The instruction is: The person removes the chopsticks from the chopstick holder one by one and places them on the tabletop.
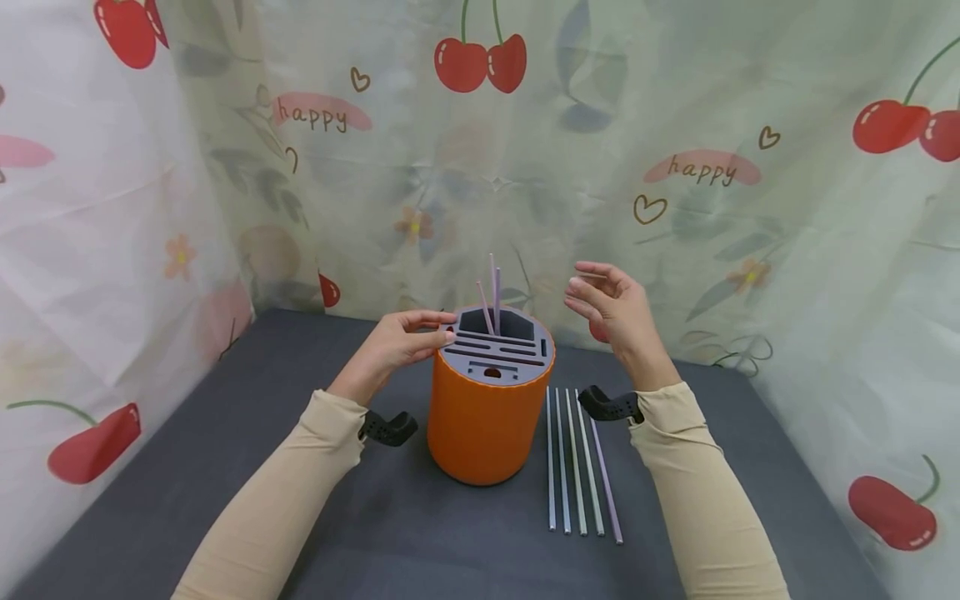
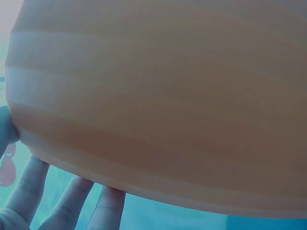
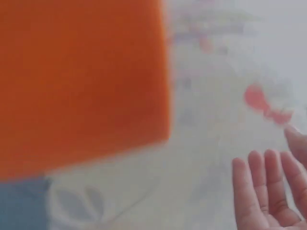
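Note:
An orange cylindrical desk organizer (image 1: 483,425) with a grey slotted top stands upright on the table. Three thin pinkish-purple sticks (image 1: 497,300) lean in its large rear compartment. My left hand (image 1: 397,342) grips the organizer's upper left rim, thumb on the top; in the left wrist view its fingers (image 2: 67,203) lie against the ribbed side. My right hand (image 1: 611,304) is raised to the right of the organizer, apart from it, fingers loosely bent and holding nothing. In the right wrist view, that hand's fingers (image 3: 266,187) are extended, with no object between them.
Several thin pastel sticks (image 1: 581,467) lie roughly side by side on the dark grey table (image 1: 360,542), right of the organizer. A cloth with cherry prints (image 1: 480,167) hangs behind and along both sides. Black straps (image 1: 611,404) sit at both wrists.

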Action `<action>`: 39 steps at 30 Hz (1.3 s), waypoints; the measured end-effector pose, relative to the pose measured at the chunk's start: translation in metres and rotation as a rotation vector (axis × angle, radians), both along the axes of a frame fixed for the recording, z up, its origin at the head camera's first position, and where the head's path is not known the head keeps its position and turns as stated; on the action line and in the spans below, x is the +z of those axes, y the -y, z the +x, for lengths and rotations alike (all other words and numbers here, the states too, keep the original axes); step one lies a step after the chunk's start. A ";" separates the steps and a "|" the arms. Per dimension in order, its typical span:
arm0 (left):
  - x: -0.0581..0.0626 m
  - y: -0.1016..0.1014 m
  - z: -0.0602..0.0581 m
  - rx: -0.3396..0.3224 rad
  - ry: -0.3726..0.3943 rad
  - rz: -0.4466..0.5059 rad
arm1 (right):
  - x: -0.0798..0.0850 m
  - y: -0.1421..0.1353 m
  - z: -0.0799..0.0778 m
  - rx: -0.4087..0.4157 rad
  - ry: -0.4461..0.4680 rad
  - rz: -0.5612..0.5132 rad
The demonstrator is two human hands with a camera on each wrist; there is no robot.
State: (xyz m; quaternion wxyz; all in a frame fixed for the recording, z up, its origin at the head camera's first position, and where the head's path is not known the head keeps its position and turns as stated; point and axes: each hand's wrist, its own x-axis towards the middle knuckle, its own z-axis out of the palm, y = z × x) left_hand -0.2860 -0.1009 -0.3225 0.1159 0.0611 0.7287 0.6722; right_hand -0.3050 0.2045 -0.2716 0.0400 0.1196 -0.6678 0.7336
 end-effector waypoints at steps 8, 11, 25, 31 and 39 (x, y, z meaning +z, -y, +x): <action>-0.001 0.000 -0.001 0.002 -0.005 0.009 | 0.018 0.041 0.004 0.120 -0.065 -0.059; -0.001 0.000 -0.001 -0.001 -0.006 0.016 | 0.016 0.051 0.002 0.137 -0.043 -0.010; -0.002 0.000 -0.001 -0.008 -0.013 0.025 | -0.003 0.062 -0.006 0.235 0.047 0.204; -0.002 0.000 -0.002 -0.008 -0.009 0.022 | -0.005 0.063 -0.006 0.257 0.052 0.281; -0.002 0.000 -0.002 -0.003 -0.007 0.029 | -0.001 0.064 -0.005 0.238 0.025 0.307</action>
